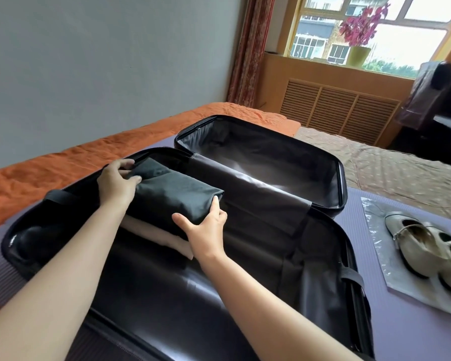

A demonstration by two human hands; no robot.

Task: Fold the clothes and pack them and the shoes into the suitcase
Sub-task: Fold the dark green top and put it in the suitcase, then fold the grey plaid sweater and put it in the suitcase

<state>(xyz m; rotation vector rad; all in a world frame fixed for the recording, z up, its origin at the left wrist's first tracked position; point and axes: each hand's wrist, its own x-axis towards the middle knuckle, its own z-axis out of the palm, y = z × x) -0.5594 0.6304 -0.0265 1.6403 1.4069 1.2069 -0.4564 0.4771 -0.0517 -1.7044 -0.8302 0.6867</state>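
A black suitcase (323, 243) lies open on a purple mat, both halves showing dark lining. In the near half a folded black garment (177, 194) lies on top of a folded cream garment (162, 237). My left hand (117, 182) grips the black garment's far left end, fingers curled over its edge. My right hand (206, 227) holds its near right corner, thumb on the side and fingers underneath. A pair of beige strap shoes (425, 251) sits on a clear plastic bag (375, 220) to the right of the suitcase.
The purple mat (401, 329) covers the bed, with an orange blanket (63, 165) along the left wall side and a beige spread (388, 162) beyond. A window with a potted plant (359, 35) and a dark chair (438, 100) stand at the far right.
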